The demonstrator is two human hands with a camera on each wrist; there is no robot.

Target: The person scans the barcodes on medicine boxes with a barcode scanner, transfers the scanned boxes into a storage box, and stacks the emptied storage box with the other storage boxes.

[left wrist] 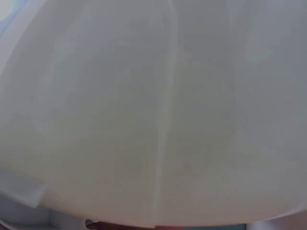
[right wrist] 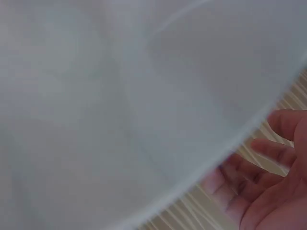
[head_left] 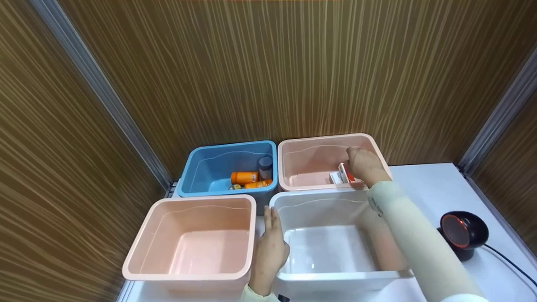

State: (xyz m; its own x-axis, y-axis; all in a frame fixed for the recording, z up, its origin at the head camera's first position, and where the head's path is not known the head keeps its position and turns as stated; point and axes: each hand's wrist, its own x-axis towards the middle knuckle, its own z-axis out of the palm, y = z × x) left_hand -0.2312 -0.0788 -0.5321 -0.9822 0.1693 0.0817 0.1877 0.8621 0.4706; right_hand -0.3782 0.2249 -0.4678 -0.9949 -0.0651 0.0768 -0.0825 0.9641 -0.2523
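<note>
My right hand (head_left: 364, 162) reaches over the right side of the back pink bin (head_left: 319, 141), above a red-and-white box (head_left: 345, 173) and a small white box (head_left: 335, 178). In the right wrist view its fingers (right wrist: 273, 151) are loosely spread and nothing lies between them. The left hand (head_left: 270, 247) is at the left rim of the white bin (head_left: 331, 274), beside the front pink bin (head_left: 188, 277). Its fingers point straight forward. A pale surface fills most of the left wrist view and hides that hand there.
At the back left, a blue bin (head_left: 228, 147) holds orange bottles (head_left: 244, 177) and a dark-lidded jar (head_left: 265, 167). A black round device (head_left: 463, 233) with a cable stands on the white table (head_left: 423, 184) to the right. Wood-patterned panels (head_left: 268, 75) enclose the back and sides.
</note>
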